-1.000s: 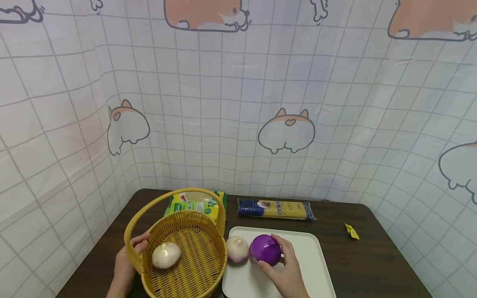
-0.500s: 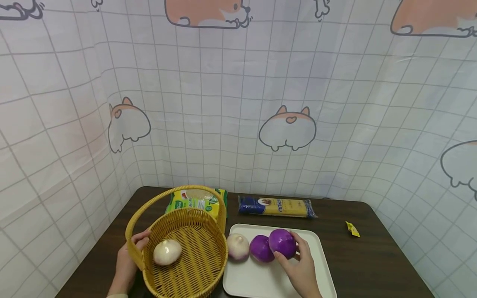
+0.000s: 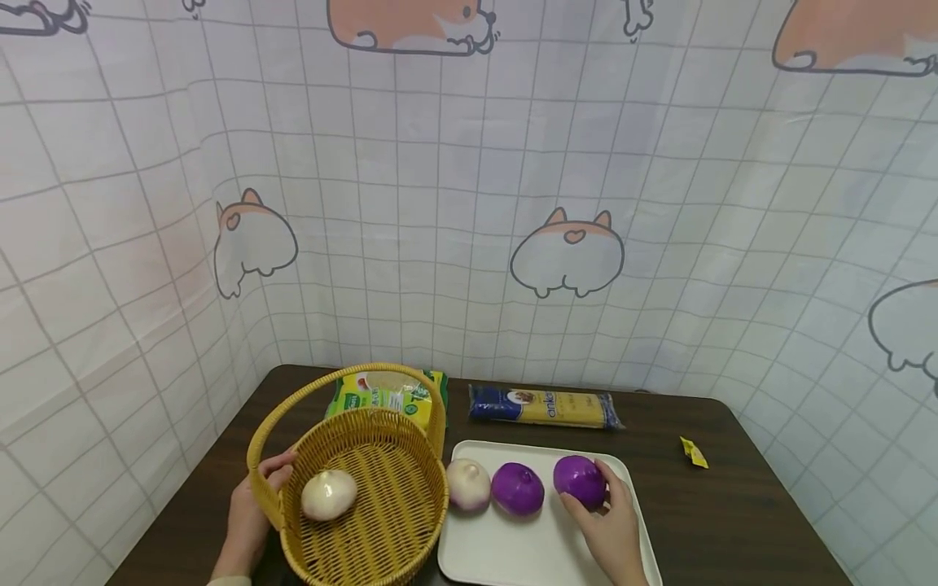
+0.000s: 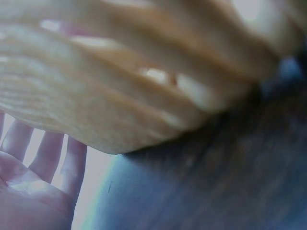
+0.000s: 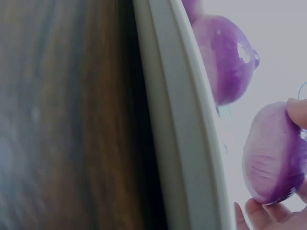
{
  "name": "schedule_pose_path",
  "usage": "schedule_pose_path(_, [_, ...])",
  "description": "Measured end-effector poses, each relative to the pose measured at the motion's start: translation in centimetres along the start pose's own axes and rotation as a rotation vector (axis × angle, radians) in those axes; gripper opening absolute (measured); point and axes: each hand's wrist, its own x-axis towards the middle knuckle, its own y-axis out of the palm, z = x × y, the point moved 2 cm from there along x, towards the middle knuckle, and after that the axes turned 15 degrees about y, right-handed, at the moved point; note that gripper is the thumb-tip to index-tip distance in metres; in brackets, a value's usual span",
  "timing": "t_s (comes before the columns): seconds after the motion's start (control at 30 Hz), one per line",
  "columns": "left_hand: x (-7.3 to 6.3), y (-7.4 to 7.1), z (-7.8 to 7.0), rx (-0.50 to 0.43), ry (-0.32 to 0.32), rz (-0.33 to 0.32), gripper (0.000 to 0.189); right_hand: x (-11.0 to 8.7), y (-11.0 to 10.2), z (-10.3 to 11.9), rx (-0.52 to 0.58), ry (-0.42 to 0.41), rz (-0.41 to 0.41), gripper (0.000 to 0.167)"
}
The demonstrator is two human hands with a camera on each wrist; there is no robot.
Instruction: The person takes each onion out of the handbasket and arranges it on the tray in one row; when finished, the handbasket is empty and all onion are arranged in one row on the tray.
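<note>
My right hand (image 3: pixel 611 521) grips a glossy purple onion (image 3: pixel 580 481) over the right part of the white tray (image 3: pixel 513 553). In the right wrist view, the held onion (image 5: pixel 273 153) turns a paler, streaked side to the camera, with thumb and fingertips around its edge. Another purple onion (image 3: pixel 518 489) and a whitish onion-shaped bulb (image 3: pixel 468 486) sit side by side on the tray, left of the hand. My left hand (image 3: pixel 252 513) touches the outer left side of the yellow wicker basket (image 3: pixel 381 488); its fingers (image 4: pixel 48 153) lie fairly straight against the wall. Inside the basket lies another whitish bulb (image 3: pixel 329 495).
Behind the basket lies a green and yellow food packet (image 3: pixel 388 393). A blue and yellow pasta packet (image 3: pixel 545 407) lies behind the tray, and a small yellow wrapper (image 3: pixel 693 452) to its right. The basket's tall handle (image 3: pixel 330 378) arches over its opening. A patterned curtain stands behind the table.
My right hand has moved to the right across the tray with its purple onion. A second purple onion has come into sight where the held one was. The left hand stays at the basket.
</note>
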Motion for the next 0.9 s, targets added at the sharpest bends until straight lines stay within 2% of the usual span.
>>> schedule_pose_path(0.3, [0.06, -0.09, 0.26, 0.006, -0.021, 0.009, 0.04, 0.21, -0.3, -0.58, -0.071, 0.021, 0.058, 0.073])
schedule_pose_path(0.57, [0.03, 0.0, 0.13, -0.007, 0.006, -0.009, 0.037, 0.1, -0.3, -0.51, -0.116, 0.025, 0.084, 0.072])
schedule_pose_path(0.7, [0.01, 0.0, 0.11, 0.006, 0.011, -0.009, 0.038, 0.06, -0.17, -0.6, -0.144, -0.002, 0.08, 0.073])
schedule_pose_path(0.9, [0.0, 0.06, 0.12, -0.007, 0.021, -0.017, 0.036, 0.05, -0.06, -0.79, -0.165, -0.009, 0.115, 0.076])
